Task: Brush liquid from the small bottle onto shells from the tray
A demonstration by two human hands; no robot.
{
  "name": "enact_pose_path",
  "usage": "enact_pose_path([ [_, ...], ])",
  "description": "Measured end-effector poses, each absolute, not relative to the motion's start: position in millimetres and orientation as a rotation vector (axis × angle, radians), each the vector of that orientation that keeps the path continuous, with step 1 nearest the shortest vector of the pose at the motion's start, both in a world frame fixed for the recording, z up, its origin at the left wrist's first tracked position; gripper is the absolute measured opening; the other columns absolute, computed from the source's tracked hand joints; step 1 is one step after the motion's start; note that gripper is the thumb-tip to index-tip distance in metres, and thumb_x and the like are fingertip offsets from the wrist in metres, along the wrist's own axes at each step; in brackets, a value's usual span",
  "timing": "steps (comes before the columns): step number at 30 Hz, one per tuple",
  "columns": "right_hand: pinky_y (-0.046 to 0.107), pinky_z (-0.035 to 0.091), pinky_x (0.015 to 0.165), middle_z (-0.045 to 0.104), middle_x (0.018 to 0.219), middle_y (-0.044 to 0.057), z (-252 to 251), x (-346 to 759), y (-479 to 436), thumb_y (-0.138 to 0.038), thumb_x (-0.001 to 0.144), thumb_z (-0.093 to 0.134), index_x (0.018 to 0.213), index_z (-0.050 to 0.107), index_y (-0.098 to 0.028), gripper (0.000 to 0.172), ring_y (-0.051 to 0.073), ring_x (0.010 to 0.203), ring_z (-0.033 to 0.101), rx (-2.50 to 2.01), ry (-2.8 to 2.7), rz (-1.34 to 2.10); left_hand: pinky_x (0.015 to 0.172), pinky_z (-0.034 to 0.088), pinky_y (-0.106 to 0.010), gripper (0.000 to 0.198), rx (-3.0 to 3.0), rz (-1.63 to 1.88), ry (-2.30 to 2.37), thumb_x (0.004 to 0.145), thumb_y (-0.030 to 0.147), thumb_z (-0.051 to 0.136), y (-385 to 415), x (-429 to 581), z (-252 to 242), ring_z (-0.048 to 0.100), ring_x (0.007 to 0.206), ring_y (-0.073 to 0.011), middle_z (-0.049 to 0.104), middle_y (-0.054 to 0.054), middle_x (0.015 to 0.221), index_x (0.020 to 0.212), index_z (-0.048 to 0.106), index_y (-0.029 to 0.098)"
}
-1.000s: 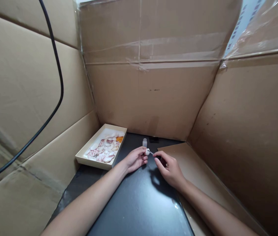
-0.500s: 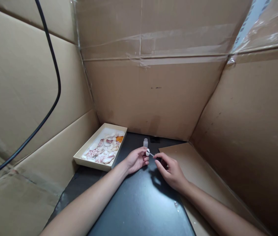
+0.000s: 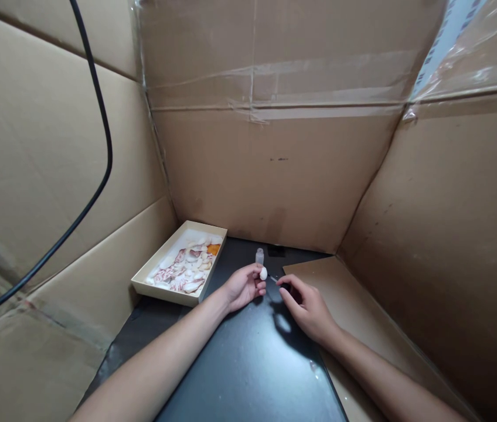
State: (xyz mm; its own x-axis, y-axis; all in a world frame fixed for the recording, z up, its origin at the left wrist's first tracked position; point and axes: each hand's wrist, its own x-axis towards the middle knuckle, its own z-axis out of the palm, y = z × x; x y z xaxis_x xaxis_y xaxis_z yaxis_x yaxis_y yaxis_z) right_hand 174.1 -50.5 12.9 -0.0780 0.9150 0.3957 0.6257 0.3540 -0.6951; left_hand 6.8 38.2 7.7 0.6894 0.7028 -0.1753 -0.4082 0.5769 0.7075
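Note:
Between the fingertips of my left hand (image 3: 244,286) is a small white shell (image 3: 264,274), its rounded face turned toward me. My right hand (image 3: 305,306) pinches a thin brush applicator (image 3: 273,280) that looks dark at the fingers. Its tip points left at the shell, with a narrow gap between them. Just behind my left fingertips, a small translucent bottle (image 3: 259,256) stands upright with its neck uncapped.
A shallow cream box (image 3: 164,296) of shells (image 3: 187,266), one of them orange, lies left of my hands. Beneath them is a dark tabletop (image 3: 248,375). A cardboard sheet (image 3: 354,310) lies at right. Cardboard walls (image 3: 248,170) enclose the space; a black cable (image 3: 106,135) hangs at left.
The brush tip has drawn back to the right from the shell, leaving a gap. The shell now shows its plain white face. The bottle and box stay put.

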Motion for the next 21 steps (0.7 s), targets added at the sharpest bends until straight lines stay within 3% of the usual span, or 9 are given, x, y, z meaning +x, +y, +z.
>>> enact_pose_path([
  [3, 0.023, 0.042, 0.058, 0.063, 0.077, 0.002, 13.0, 174.1, -51.8, -0.033, 0.091, 0.047, 0.1, 0.061, -0.019, 0.022, 0.014, 0.061, 0.054, -1.279, -1.813, 0.421, 0.053, 0.03, -0.023, 0.01, 0.683, 0.684, 0.488, 0.074, 0.017, 0.057, 37.6, 7.1, 8.9, 0.04, 0.052, -0.0072, 0.045, 0.003, 0.065, 0.076, 0.048, 0.015],
  [8, 0.023, 0.038, 0.054, 0.058, 0.064, -0.001, 13.0, 173.7, -53.8, -0.031, 0.09, 0.049, 0.095, 0.062, -0.02, 0.017, 0.013, 0.055, 0.051, -1.347, -1.839, 0.413, 0.053, 0.029, -0.023, 0.009, 0.678, 0.688, 0.491, 0.075, 0.017, 0.056, 37.0, 7.4, 10.2, 0.038, 0.051, -0.0069, 0.043, 0.004, 0.064, 0.075, 0.047, 0.015],
  [13, 0.023, 0.041, 0.059, 0.063, 0.078, 0.001, 13.4, 174.1, -54.2, -0.03, 0.09, 0.048, 0.102, 0.061, -0.02, 0.02, 0.014, 0.061, 0.054, -1.269, -1.85, 0.404, 0.053, 0.03, -0.023, 0.01, 0.672, 0.68, 0.502, 0.076, 0.018, 0.057, 36.9, 7.3, 11.2, 0.038, 0.051, -0.0066, 0.043, 0.004, 0.064, 0.075, 0.047, 0.015],
  [17, 0.023, 0.04, 0.056, 0.063, 0.071, 0.0, 14.1, 173.6, -54.1, -0.03, 0.089, 0.05, 0.098, 0.062, -0.02, 0.018, 0.014, 0.059, 0.055, -1.362, -1.846, 0.408, 0.051, 0.029, -0.023, 0.01, 0.671, 0.687, 0.502, 0.075, 0.017, 0.057, 37.7, 7.1, 10.7, 0.037, 0.049, -0.0061, 0.042, 0.004, 0.063, 0.075, 0.047, 0.015],
  [21, 0.023, 0.042, 0.06, 0.065, 0.081, 0.002, 15.5, 173.0, -55.5, -0.029, 0.09, 0.049, 0.102, 0.062, -0.02, 0.02, 0.014, 0.064, 0.057, -1.292, -1.857, 0.393, 0.052, 0.03, -0.023, 0.009, 0.671, 0.688, 0.497, 0.075, 0.017, 0.057, 37.5, 6.8, 10.0, 0.039, 0.05, -0.0068, 0.044, 0.004, 0.064, 0.077, 0.048, 0.015],
])
